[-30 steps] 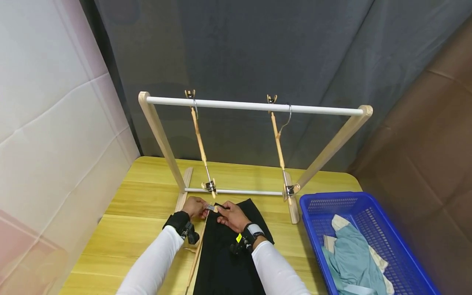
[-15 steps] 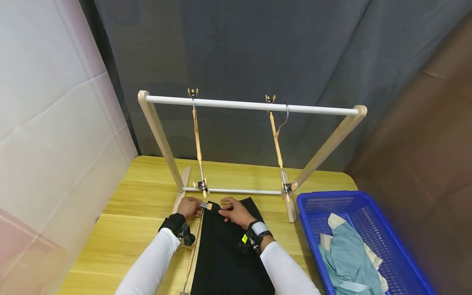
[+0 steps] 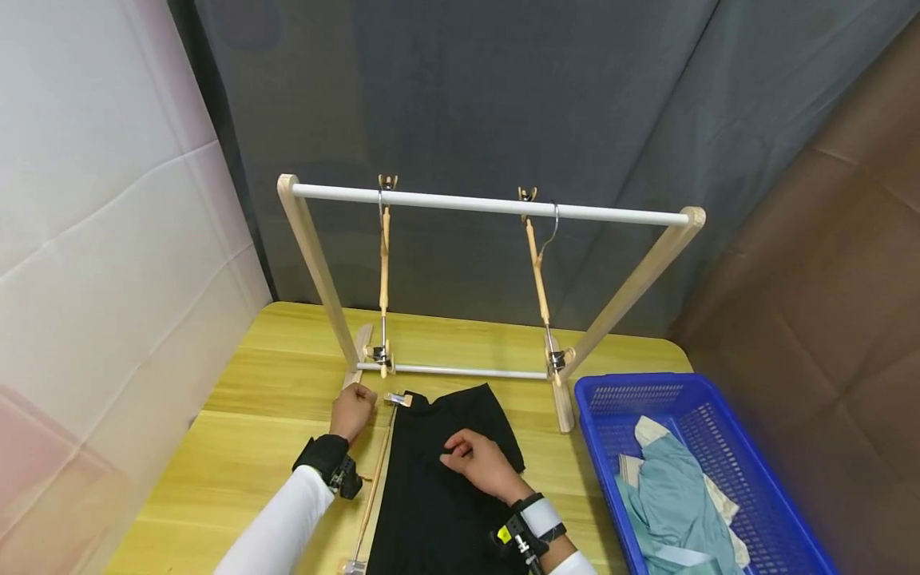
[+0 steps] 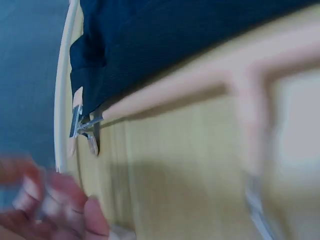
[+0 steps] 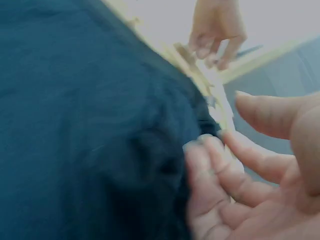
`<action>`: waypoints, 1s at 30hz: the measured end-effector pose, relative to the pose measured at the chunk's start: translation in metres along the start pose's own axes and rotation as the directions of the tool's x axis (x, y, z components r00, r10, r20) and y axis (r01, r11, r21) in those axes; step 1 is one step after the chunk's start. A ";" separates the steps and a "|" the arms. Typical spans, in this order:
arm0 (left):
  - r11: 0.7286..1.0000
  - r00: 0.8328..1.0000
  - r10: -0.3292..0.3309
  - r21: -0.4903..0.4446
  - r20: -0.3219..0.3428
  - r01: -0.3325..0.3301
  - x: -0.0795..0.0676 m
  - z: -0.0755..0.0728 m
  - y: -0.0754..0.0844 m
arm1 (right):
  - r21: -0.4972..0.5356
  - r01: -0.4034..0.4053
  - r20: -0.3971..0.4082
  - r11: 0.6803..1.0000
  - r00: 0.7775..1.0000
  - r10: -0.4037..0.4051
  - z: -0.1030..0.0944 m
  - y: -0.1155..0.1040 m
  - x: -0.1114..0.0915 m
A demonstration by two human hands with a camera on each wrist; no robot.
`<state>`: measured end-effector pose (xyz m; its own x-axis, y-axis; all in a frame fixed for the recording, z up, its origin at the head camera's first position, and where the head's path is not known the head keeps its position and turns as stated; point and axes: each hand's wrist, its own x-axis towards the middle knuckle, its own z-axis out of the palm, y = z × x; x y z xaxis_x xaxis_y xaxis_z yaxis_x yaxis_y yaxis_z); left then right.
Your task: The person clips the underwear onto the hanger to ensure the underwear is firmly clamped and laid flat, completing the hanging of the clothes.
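A black garment (image 3: 453, 479) lies on the table with its left edge along a wooden clip hanger (image 3: 377, 483). The hanger's far metal clip (image 3: 398, 399) bites the garment's corner; the near clip (image 3: 352, 567) shows at the bottom of the head view. My left hand (image 3: 353, 411) is just left of the far clip, apart from it, fingers loosely bent with nothing in them. Above the middle of the garment is my right hand (image 3: 485, 463), fingers relaxed and holding nothing. In the left wrist view the hanger's hook (image 4: 257, 215) points away from the cloth.
A wooden rack with a white rail (image 3: 474, 204) stands at the back. From it hang a left clip hanger (image 3: 384, 263) and a right clip hanger (image 3: 537, 271). On the right, a blue basket (image 3: 596, 447) holds light teal cloth (image 3: 683, 495) and cream cloth.
Both hands have let go at the far clip, which stays on the garment's corner. The left hand drew back left, the right hand back toward the person. The left hanging hanger has swung slightly.
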<state>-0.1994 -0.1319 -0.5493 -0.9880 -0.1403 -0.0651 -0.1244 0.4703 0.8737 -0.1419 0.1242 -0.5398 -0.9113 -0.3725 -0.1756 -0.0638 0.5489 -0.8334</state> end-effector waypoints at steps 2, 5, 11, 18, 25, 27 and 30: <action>0.996 0.997 0.066 0.066 0.030 -0.068 -0.013 -0.004 -0.003 | -0.089 -0.011 0.042 0.996 0.999 0.015 0.001 0.002 -0.010; 0.975 0.983 0.139 0.156 0.117 -0.156 -0.037 -0.012 -0.012 | -0.197 -0.036 0.047 0.980 0.998 0.046 0.003 0.008 -0.021; 0.909 0.945 0.149 0.337 0.292 -0.247 -0.090 -0.032 -0.034 | -0.312 -0.086 -0.095 0.946 0.994 0.059 0.005 0.022 -0.026; 0.878 0.913 -0.053 0.455 0.404 -0.150 -0.154 -0.040 -0.043 | -0.452 -0.083 -0.191 0.888 0.982 -0.005 0.003 0.003 -0.035; 0.923 0.917 -0.107 0.380 0.385 -0.051 -0.176 -0.034 -0.045 | -0.321 0.081 0.105 0.944 0.993 -0.049 0.047 -0.040 -0.065; 0.965 0.904 -0.068 0.256 0.423 -0.048 -0.176 -0.033 -0.046 | -0.329 0.055 0.186 0.943 0.982 0.007 0.063 -0.043 -0.070; 0.990 0.887 -0.062 0.141 0.458 -0.004 -0.177 -0.031 -0.047 | -0.384 0.019 0.260 0.923 0.962 0.088 0.081 -0.042 -0.072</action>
<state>-0.0161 -0.1566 -0.5638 -0.9108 0.2452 -0.3321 -0.1323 0.5886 0.7975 -0.0403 0.0670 -0.5347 -0.7760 -0.5044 -0.3788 -0.2326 0.7870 -0.5715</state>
